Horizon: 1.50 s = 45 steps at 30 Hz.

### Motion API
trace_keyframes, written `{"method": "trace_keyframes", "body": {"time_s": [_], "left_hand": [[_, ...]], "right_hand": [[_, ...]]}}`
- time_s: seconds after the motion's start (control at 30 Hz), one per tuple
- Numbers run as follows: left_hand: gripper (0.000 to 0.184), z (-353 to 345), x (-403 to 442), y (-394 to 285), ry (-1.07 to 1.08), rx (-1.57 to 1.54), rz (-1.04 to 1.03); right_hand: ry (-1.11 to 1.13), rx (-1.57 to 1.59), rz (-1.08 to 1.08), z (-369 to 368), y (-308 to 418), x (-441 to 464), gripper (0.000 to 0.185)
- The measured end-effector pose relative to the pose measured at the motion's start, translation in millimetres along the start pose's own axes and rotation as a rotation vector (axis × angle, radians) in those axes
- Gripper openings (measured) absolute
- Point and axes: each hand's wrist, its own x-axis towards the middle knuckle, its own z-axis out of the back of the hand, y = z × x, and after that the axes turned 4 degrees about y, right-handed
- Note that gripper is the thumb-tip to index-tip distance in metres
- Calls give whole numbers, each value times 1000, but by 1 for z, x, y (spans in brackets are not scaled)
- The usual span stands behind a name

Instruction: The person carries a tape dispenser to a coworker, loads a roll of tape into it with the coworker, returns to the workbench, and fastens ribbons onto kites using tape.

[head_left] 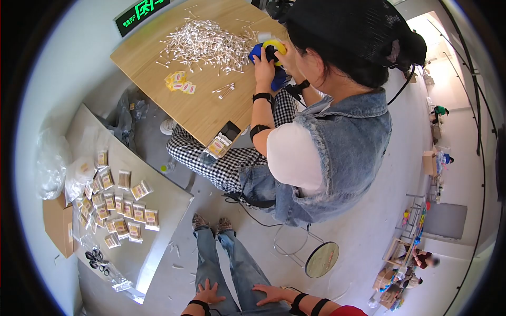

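My left hand lies flat on my left thigh, fingers spread, holding nothing. On the other thigh of my jeans rests my right hand, also empty with its fingers stretched out. Both wrists wear black bands. Nearest on my left is a grey table with several small packs of cotton swabs on it, well apart from my hands. Two pairs of black-handled scissors lie at that table's near end, among clear plastic bags.
A seated co-worker handles a yellow ring-shaped roll and something blue at a wooden table. Loose cotton swabs, yellow-and-white labels and a filled pack lie there. A round stool stands to my right.
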Motion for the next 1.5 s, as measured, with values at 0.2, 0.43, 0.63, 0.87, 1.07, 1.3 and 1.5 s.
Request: {"method": "trace_keyframes", "body": {"time_s": [0.2, 0.43, 0.63, 0.87, 1.07, 1.3, 1.5], "left_hand": [[95, 1, -2, -1, 9, 0, 7], [94, 11, -9, -7, 50, -36, 25], [96, 5, -8, -6, 15, -31, 17], [96, -2, -12, -3, -33, -63, -10], [94, 0, -20, -7, -61, -44, -7], [94, -7, -15, -5, -79, -20, -7], [94, -4, -19, -7, -73, -19, -13]], "right_hand": [[11, 15, -22, 1, 3, -1, 83], [10, -20, -35, 7, 13, -5, 87], [4, -16, -38, 5, 12, -6, 85], [-3, -36, -24, 1, 4, -1, 83], [-3, -40, -44, -1, 3, -2, 83], [-14, -28, -32, -4, 2, -2, 85], [0, -2, -31, 1, 7, -4, 88]]}}
